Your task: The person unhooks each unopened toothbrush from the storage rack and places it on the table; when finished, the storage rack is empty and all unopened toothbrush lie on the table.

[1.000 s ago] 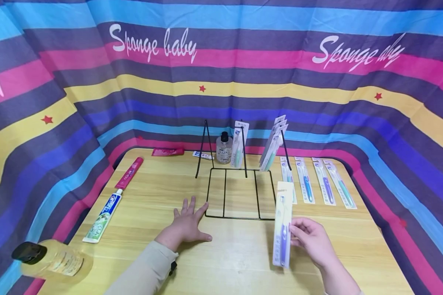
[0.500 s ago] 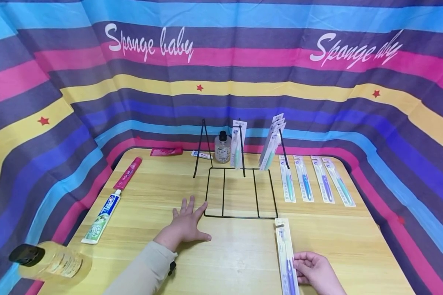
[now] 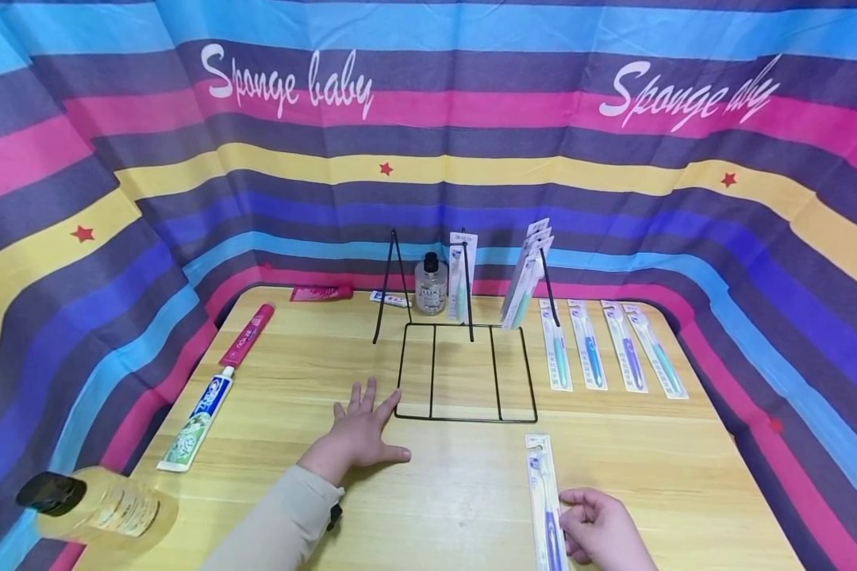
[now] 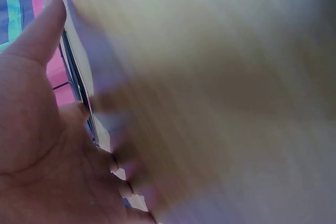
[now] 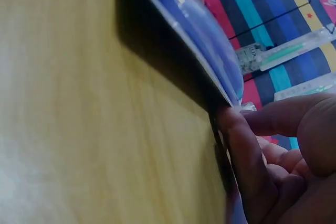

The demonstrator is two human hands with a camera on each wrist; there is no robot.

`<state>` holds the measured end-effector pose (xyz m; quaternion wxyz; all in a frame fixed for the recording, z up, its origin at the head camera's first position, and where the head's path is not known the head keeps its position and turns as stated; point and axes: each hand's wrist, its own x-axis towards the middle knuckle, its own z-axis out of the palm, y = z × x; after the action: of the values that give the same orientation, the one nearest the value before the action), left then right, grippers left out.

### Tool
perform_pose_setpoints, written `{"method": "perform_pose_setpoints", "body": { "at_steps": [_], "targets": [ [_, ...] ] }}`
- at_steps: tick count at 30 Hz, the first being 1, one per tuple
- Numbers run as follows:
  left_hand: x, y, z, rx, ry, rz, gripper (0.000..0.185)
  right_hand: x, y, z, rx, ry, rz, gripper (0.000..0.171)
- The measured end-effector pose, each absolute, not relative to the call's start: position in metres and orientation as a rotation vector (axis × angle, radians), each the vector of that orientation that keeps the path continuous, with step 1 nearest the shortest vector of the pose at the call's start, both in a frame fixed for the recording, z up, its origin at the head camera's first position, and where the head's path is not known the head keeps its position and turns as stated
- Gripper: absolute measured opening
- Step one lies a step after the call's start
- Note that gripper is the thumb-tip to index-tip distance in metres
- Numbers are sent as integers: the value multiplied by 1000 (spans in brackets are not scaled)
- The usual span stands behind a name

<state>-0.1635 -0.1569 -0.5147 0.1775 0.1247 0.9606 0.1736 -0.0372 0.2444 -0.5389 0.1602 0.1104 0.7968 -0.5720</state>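
The right hand (image 3: 600, 523) is pinching a purple toothbrush pack (image 3: 545, 500) by its right edge, thumb and fingers closing on the card, while the pack is extending past the lower border of the head view near the front of the wooden table (image 3: 464, 507). In the right wrist view the pack is slanting away from the tabletop and casting a dark shadow. The left hand (image 3: 364, 438) is resting palm down with its fingers spreading wide, holding nothing, and its index fingertip is reaching the side of a black wire rack (image 3: 432, 373); whether the two are touching, one cannot tell. At the rack's back, a single green toothbrush pack (image 3: 457, 277) is hanging by the middle arm, and a bundle of packs (image 3: 524, 274) is hanging by the right arm. A clear bottle (image 3: 431, 289) with a black cap is standing behind, just beside a small tube (image 3: 390, 299). To the right, four toothbrush packs (image 3: 624, 349) are lying in a row. To the left, two pink tubes (image 3: 246, 335) and a green-and-blue toothpaste tube (image 3: 196, 420) are lying near the edges, and a large amber bottle (image 3: 107, 507) is standing at the front corner. A striped curtain (image 3: 428, 119) is surrounding the table.
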Motion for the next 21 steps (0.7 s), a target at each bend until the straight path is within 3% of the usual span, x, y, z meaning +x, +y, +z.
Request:
{"method": "perform_pose_setpoints", "body": {
  "at_steps": [8, 12, 16, 21],
  "targets": [
    [-165, -155, -517, 341, 2729, 488, 112, -39, 233, -533, 442, 2475, -1547, 38],
    [-165, -156, -517, 341, 2735, 485, 112, -49, 231, -519, 381, 2620, -1592, 30],
    [-164, -155, -516, 339, 2735, 485, 112, -77, 224, -491, 127, 2779, -1767, 21],
    [-165, -156, -516, 342, 2735, 487, 111, -130, 195, -457, -423, 2827, -2027, 18]
  ]
}}
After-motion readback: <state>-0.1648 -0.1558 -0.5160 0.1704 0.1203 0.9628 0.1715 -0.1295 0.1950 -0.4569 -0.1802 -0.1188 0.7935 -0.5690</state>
